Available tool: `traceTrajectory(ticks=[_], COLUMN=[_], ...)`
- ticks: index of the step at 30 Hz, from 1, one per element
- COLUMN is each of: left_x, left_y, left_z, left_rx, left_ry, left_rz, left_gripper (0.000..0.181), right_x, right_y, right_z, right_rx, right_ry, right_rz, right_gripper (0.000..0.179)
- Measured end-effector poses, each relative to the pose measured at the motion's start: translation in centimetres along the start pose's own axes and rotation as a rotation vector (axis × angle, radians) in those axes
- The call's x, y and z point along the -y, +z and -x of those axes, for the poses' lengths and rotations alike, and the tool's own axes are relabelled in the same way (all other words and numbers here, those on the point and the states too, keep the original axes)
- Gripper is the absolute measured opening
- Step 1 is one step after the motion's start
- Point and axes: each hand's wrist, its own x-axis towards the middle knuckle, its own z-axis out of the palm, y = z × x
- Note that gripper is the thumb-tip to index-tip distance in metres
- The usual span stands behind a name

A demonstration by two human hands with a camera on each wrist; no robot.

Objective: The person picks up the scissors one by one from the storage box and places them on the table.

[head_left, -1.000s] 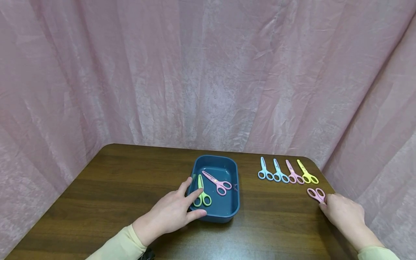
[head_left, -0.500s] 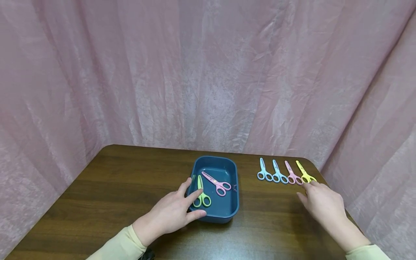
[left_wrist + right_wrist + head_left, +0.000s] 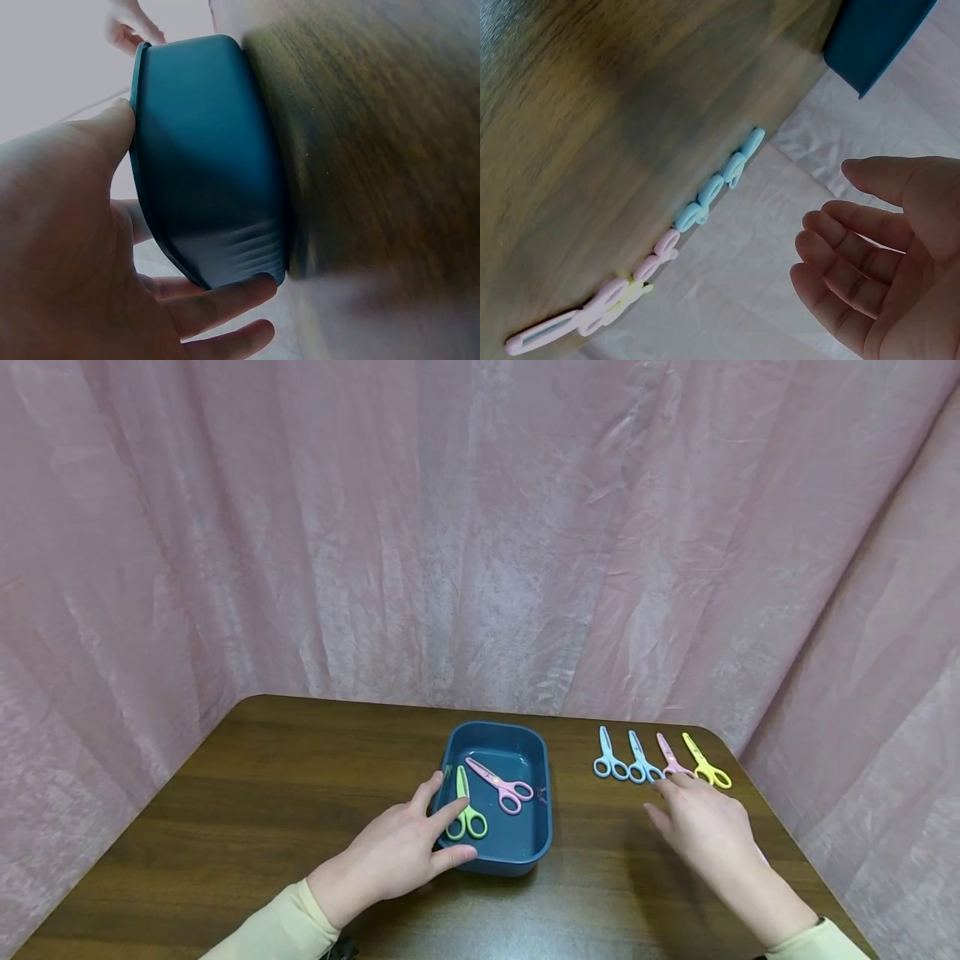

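My left hand (image 3: 397, 839) holds the near left corner of a deep blue tray (image 3: 550, 793), its thumb at the rim and fingers along the outer wall in the left wrist view. Inside lie green scissors (image 3: 475, 823) and pink scissors (image 3: 504, 787). My right hand (image 3: 708, 827) is empty, its fingers loosely extended, over the table by a row of scissors: two blue pairs (image 3: 642, 768), a pink pair (image 3: 667, 753) partly covered by the hand, and a yellow pair (image 3: 705, 767). In the right wrist view another pink pair (image 3: 547, 334) lies on the table, mostly hidden from the head view.
The brown wooden table (image 3: 300, 777) has pink curtains (image 3: 480, 568) behind it and along its right side. Its right edge runs close beside my right forearm. A small dark object (image 3: 341, 947) shows under my left wrist.
My right hand has let go of the pink scissors at the table's right edge and moved left over the row's handles. My left hand and the tray stay put.
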Motion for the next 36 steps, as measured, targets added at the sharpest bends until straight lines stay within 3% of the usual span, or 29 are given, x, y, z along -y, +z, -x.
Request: traceTrajectory(ticks=[5, 14, 36], left_x=[0.1, 0.1, 0.0], left_y=[0.1, 0.0, 0.0], left_z=[0.0, -0.1, 0.0], left_rx=[-0.002, -0.005, -0.005], left_ry=[-0.001, 0.003, 0.008], left_rz=[0.002, -0.012, -0.009], left_gripper=[0.075, 0.079, 0.077], right_x=[0.4, 0.7, 2.5], right_y=[0.4, 1.1, 1.2], right_z=[-0.1, -0.3, -0.7], right_rx=[0.047, 0.044, -0.036], right_ry=[0.011, -0.001, -0.05], right_rz=[-0.003, -0.02, -0.049], right_gripper=[0.027, 0.024, 0.03])
